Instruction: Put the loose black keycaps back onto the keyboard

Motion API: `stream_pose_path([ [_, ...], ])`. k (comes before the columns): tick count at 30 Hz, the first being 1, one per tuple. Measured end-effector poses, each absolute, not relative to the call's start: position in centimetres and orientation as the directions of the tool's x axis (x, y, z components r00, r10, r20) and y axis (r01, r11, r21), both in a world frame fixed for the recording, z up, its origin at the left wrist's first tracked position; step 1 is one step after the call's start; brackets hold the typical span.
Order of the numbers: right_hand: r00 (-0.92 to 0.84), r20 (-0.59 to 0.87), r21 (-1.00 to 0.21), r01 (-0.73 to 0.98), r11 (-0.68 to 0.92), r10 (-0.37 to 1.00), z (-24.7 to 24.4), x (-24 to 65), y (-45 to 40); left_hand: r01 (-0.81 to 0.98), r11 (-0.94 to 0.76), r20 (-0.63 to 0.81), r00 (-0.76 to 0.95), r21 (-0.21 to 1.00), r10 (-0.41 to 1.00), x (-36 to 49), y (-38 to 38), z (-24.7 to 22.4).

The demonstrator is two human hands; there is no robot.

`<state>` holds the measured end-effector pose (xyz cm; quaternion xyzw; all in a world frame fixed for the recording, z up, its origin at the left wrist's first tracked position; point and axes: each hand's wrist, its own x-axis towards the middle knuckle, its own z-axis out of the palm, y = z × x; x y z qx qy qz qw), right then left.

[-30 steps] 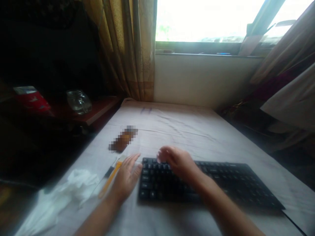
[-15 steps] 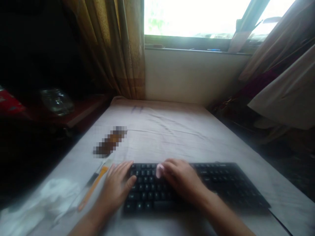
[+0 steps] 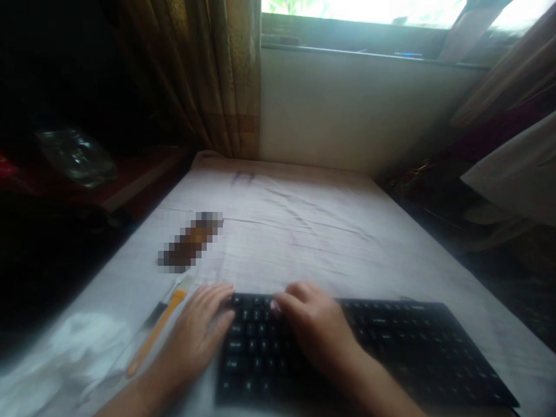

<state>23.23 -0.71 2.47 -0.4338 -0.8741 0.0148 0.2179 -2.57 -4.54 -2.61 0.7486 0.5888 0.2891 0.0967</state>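
Observation:
A black keyboard [image 3: 417,347] lies on the pale cloth-covered surface in front of me. My left hand [image 3: 202,324] rests at its far left corner, fingers stretched out and thumb against the left edge. Over the left half of the keys, my right hand [image 3: 319,321] is closed, pinching a small pinkish-white wad [image 3: 275,307] against the upper rows. Its material is too blurred to make out, and most of it is hidden by the fingers. Beside my left forearm lies a brush with an orange handle [image 3: 152,341], next to a thin tool with a dark part [image 3: 156,314].
A crumpled white cloth [image 3: 87,347] lies at the left. Beyond the brush is a pixelated brown item [image 3: 191,243]. A clear container [image 3: 78,156] stands on a dark red ledge. Curtains [image 3: 230,87] hang by the window; fabric [image 3: 516,168] hangs at right.
The view has tilted down, so the window sits higher. My right hand has shifted slightly left over the keys with the wad, which shows less. My left hand stays at the keyboard's corner.

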Motion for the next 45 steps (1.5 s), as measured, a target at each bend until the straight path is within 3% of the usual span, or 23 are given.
stream_pose_path([
  [16,-0.551,0.441,-0.348,0.622,0.701,0.708,2.2,19.9,0.1,0.802,-0.363,0.384,0.182,0.475,0.905,-2.5,-4.6,-2.8],
  [27,-0.552,0.461,-0.275,0.655,0.704,0.694,2.5,22.3,-1.1,0.801,-0.355,0.355,0.191,0.483,0.915,-2.5,-4.7,-2.8],
  [31,-0.558,0.485,-0.303,0.615,0.728,0.673,3.0,20.0,-0.4,0.798,-0.348,0.352,0.184,0.491,0.918,-2.4,-4.7,-2.8],
  [40,-0.666,0.352,-0.286,0.592,0.753,0.657,2.4,16.6,-0.1,0.807,-0.386,0.383,0.218,0.446,0.898,-2.4,-4.7,-2.6],
  [45,-0.647,0.378,-0.299,0.591,0.749,0.662,2.7,18.1,-0.6,0.797,-0.357,0.360,0.190,0.487,0.913,-2.2,-4.8,-2.5],
])
